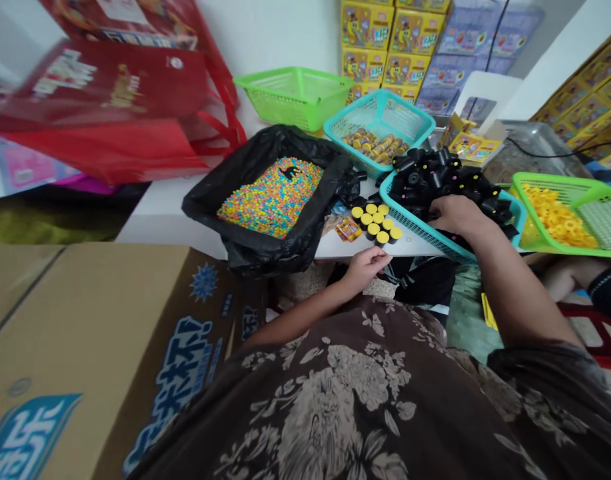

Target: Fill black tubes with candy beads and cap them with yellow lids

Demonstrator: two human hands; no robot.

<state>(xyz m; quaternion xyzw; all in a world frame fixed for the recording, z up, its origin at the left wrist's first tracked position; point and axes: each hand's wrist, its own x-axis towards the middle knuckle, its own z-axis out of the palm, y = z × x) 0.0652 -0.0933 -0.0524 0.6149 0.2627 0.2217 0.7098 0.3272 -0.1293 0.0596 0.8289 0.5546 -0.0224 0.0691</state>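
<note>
My left hand (367,268) rests at the table's front edge with its fingers curled together. What they hold, if anything, cannot be made out. Just beyond it stands a cluster of small black cylinders with yellow tops (382,237), beside a little printed packet (348,229). My right hand (455,215) reaches down into a blue basket (420,230) heaped with small black plastic pieces (428,177). Its fingertips are hidden among the pieces, so its grip does not show. To the left, a container lined with a black bag (205,193) holds many tiny multicoloured candy-like beads (278,197).
Behind are a turquoise basket (410,123) of small printed tubes and a green basket (295,100). At right, another green basket (565,250) holds yellow pieces. A large carton (100,300) and red bag (115,100) stand left. Another person's limb (568,277) shows at right.
</note>
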